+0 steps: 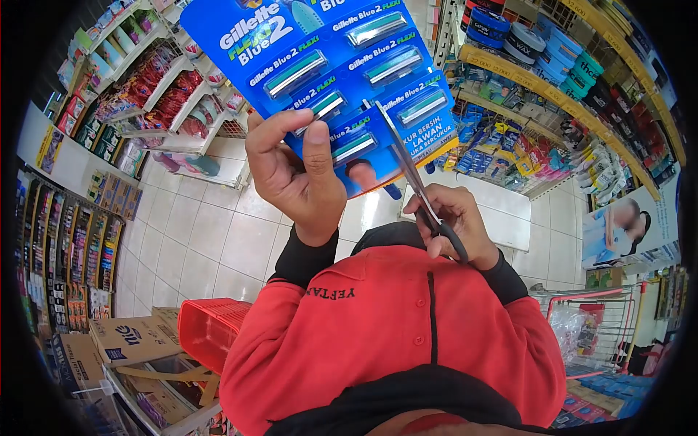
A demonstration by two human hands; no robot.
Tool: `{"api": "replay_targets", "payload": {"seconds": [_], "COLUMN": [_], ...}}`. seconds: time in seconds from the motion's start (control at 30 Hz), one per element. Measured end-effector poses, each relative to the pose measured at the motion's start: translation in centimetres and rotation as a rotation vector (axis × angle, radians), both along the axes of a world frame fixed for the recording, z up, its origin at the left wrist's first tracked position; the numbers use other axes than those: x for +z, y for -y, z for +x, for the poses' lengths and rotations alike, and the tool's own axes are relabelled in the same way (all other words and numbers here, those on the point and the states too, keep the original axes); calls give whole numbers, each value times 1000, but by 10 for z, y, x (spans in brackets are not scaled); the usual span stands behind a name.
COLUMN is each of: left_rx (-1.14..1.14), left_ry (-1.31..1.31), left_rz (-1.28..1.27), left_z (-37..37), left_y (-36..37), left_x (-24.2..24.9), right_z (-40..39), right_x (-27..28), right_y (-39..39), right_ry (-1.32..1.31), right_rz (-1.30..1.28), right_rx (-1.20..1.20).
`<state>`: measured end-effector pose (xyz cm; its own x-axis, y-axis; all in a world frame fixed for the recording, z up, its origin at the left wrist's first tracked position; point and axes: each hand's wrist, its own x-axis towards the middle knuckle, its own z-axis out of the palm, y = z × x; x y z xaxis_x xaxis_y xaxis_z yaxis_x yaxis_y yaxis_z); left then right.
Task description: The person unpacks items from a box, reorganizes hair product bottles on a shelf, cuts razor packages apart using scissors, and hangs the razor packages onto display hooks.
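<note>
My left hand (294,171) grips the lower left part of a blue blister card of razors (349,80), thumb in front. The card is tilted and carries several razors, each under a clear bubble, with "Gillette Blue 2 Flexi" printed on it. In my right hand (454,221) is a pair of scissors (411,163) with dark handles. Its blades point up and left along the card, between the lower razor bubbles. A slit shows at the blade tips, and a fingertip appears at the card's bottom edge.
Store shelves (523,76) with hair wax tubs and packets curve along the right. More stocked shelves (167,94) stand at left. Cardboard boxes (134,338) and a red basket (207,327) are at lower left. A wire shopping cart (600,327) stands at right on the tiled floor.
</note>
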<state>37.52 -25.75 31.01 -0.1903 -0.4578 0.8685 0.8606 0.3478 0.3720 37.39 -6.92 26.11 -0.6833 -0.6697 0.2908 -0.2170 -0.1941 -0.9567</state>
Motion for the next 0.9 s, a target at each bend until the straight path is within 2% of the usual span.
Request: {"api": "replay_targets", "payload": {"seconds": [0.5, 0.6, 0.67, 0.77, 0.9], "left_rx": [46, 38, 30, 33, 20], "left_ry": [2, 11, 21, 50, 29], "left_rz": [-32, -15, -8, -10, -10], "left_z": [3, 4, 5, 6, 6], "left_y": [-2, -1, -1, -2, -4], "left_x": [2, 1, 1, 1, 2], "right_z": [-1, 0, 2, 4, 3], "right_x": [-1, -3, -4, -1, -1], "right_y": [-5, -9, -10, -10, -12], "right_ry": [-85, -47, 101, 119, 17], "right_rz": [24, 32, -49, -56, -8], "right_rx": [-46, -14, 63, 77, 41]}}
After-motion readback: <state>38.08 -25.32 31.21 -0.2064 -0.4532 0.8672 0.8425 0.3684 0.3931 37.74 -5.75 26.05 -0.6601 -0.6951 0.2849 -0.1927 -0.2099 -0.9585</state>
